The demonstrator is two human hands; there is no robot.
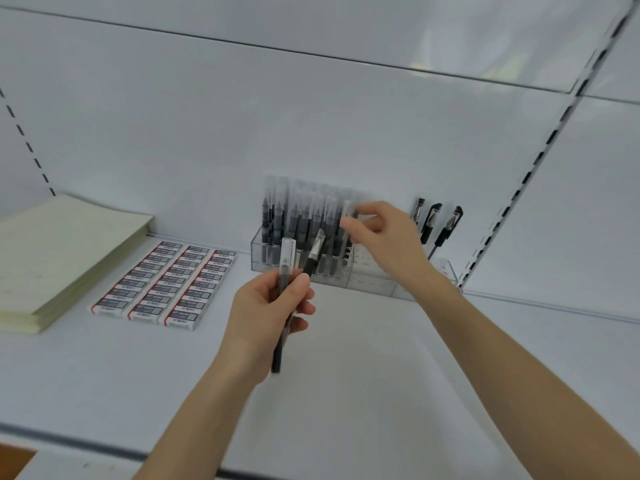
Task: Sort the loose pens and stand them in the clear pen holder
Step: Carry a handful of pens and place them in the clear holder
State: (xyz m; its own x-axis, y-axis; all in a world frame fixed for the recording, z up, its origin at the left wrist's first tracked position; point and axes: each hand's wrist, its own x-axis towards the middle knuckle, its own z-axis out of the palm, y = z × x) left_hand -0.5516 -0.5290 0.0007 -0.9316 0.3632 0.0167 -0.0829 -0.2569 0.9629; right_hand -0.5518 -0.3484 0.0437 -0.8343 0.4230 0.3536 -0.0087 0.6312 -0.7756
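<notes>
A person's right hand point(375, 233) is pinching a clear-capped pen point(347, 216), lowering it into the holder point(367, 282) at the far middle of the shelf point(381, 358). The left hand point(270, 306) is gripping two pens point(287, 261) in front. The holder's left side is looking full; its right slots are sitting mostly open.

White shelf point(363, 368), slotted upright point(542, 154), perhaps brown floor point(14, 462)

This looks like a stationery shop display. The white metal shelf point(346, 368) has a plain back panel point(242, 133) and slotted uprights point(519, 188) like retail racking. Stock sits in multiples: boxed erasers point(162, 285) lined up in neat rows, a stack of paper pads point(52, 258), and a clear pen holder point(367, 284) packed with identical pens point(301, 216).
</notes>
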